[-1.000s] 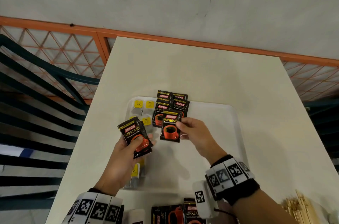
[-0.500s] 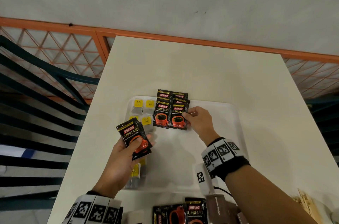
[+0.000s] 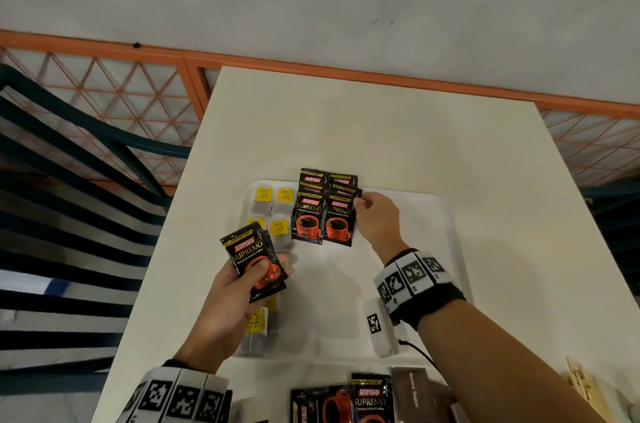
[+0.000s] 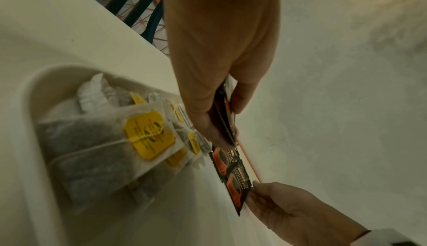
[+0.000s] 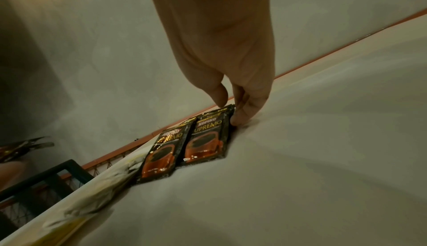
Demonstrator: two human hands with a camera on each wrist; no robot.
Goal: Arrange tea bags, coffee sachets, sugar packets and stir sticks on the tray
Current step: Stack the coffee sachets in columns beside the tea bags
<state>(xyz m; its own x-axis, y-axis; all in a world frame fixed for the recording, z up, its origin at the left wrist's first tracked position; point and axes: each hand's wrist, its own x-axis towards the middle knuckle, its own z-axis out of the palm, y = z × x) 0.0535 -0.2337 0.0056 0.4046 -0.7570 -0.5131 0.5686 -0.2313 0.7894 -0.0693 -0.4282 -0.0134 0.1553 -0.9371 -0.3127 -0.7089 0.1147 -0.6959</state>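
Plain white table [image 3: 398, 132] pushed against a rough grey wall, orange lattice fence behind it. On it sits a smooth white plastic tray [image 3: 433, 249] with rounded corners. Papery tea bags [image 3: 273, 204] with yellow tags line its left side, glossy black coffee sachets [image 3: 308, 218] overlap in two columns beside them. The right hand [image 3: 375, 218] pinches the top corner of the rightmost sachet [image 3: 339, 222], which lies flat. The left hand [image 3: 228, 305] grips a couple more crinkle-edged sachets [image 3: 254, 263], thumb on top.

Glossy foil coffee sachets [image 3: 323, 220], papery fibrous tea bags [image 4: 97, 151], smooth matt tray [image 3: 408, 270]
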